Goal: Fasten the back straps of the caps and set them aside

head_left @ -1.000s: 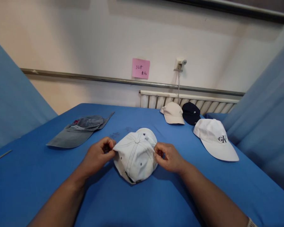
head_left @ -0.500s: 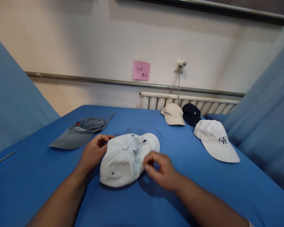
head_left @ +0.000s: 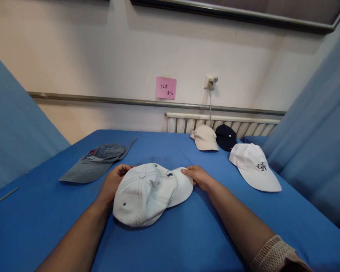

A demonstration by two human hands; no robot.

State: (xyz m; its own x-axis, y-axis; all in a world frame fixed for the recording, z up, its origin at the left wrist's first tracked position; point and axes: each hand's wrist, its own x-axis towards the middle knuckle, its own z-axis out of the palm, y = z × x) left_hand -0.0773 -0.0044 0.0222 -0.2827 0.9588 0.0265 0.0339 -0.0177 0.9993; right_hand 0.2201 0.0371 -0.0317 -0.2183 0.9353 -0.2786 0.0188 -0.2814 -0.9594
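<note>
The left hand [head_left: 116, 181] grips the crown of a pale cap [head_left: 143, 194] at center, its fingertips hidden, while the right hand [head_left: 198, 176] pinches the brim, which points toward two o'clock (a small dark logo [head_left: 169, 173] shows) on a blue-covered table [head_left: 170, 249]. A gray cap [head_left: 95, 164] lies at ten o'clock.

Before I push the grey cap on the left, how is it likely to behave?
The grey cap will probably fold at the crown, which looks slumped and creased. Its brim looks smooth and broad, so likely stiffer. It seems unlikely to roll, lying low on the blue cover.
</note>
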